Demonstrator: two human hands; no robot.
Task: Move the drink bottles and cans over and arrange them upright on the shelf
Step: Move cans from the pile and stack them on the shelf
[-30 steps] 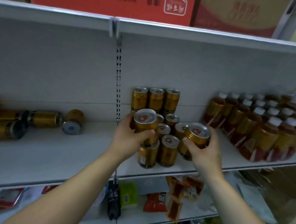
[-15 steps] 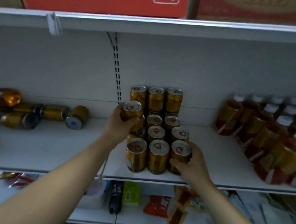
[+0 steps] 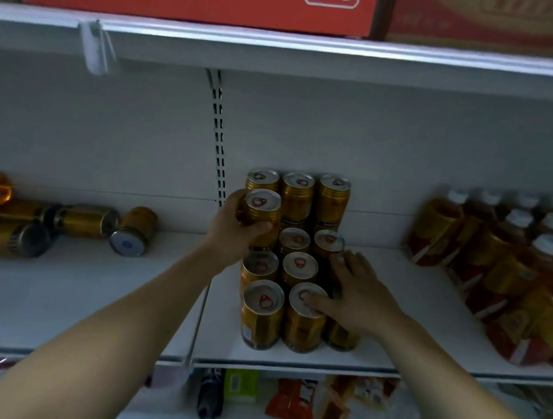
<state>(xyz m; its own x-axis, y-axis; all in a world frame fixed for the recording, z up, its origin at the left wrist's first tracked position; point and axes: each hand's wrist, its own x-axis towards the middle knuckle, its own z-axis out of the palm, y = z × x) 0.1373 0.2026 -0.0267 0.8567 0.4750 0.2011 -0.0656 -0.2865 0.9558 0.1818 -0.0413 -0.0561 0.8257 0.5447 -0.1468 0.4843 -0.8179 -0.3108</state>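
Our left hand [image 3: 232,235] wraps 1 gold can [image 3: 263,211] above the upright cans [image 3: 261,312] on the shelf [image 3: 426,325]; our right hand [image 3: 357,298] lies flat on their tops. Stiff, slick, probably heavy, we judge: grip mid-wall.

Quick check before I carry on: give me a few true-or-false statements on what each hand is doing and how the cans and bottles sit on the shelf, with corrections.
1. The left hand grips a gold can. True.
2. The right hand holds a bottle. False: it rests with spread fingers on the stacked cans, thumb on one top.
3. The left-end cans stand upright on the shelf. False: they lie on their sides.
4. The white-capped bottles stand at the shelf's right. True.
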